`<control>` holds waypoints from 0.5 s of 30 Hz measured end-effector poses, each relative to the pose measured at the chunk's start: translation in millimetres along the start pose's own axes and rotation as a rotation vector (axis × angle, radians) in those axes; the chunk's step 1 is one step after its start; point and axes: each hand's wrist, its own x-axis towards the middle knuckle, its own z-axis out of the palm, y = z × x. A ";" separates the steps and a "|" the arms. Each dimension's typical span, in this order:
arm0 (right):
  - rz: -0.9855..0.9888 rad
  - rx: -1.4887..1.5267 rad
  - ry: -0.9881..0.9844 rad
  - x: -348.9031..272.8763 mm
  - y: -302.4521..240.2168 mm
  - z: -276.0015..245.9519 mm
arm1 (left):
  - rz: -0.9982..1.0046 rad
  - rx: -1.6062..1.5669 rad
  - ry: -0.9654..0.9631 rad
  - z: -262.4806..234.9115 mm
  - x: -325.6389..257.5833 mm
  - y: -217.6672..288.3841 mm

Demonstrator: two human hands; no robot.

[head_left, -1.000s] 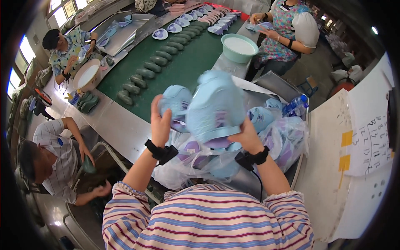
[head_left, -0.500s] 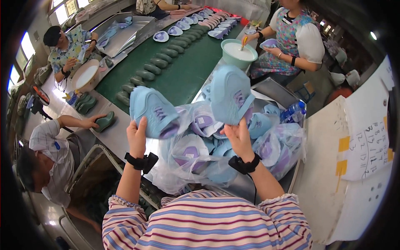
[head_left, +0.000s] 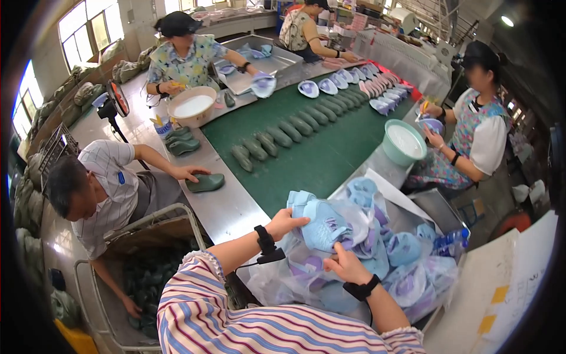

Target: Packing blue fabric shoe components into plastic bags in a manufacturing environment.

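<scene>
Light-blue shoe uppers [head_left: 323,229] moved from apart to overlapping, above bagged uppers [head_left: 407,286]; now a stacked pair. Left hand [head_left: 289,223] grip closed on them; right hand [head_left: 349,265] at lower edge, can't tell if pinching. Green conveyor belt [head_left: 259,186] beyond.

Looks like a shoemaking workshop. Shows in dark lasts [head_left: 280,137] lined up along a green worktop [head_left: 321,159], heaped blue uppers [head_left: 404,248], tubs [head_left: 393,152] of white liquid [head_left: 405,140] beside workers [head_left: 482,133], and a metal-framed cart [head_left: 150,237] full of more lasts.
</scene>
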 end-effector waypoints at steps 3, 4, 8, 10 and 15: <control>0.041 0.124 0.142 2.5 -0.5 -7.9 | 0.196 -0.071 0.138 -30.6 42.5 17.7; 0.073 0.284 0.223 -0.3 -21.9 -16.2 | 0.204 -0.042 0.310 -47.6 54.4 40.5; -0.011 0.154 0.244 -17.8 4.7 -24.9 | 0.549 -0.011 0.737 -194.6 131.3 86.8; 0.060 0.178 0.209 -23.8 11.2 -17.8 | 0.186 -0.036 0.822 -191.9 121.4 139.4; 0.051 -0.044 -0.186 -19.4 12.1 -6.0 | 0.096 0.386 0.557 -188.1 102.3 76.9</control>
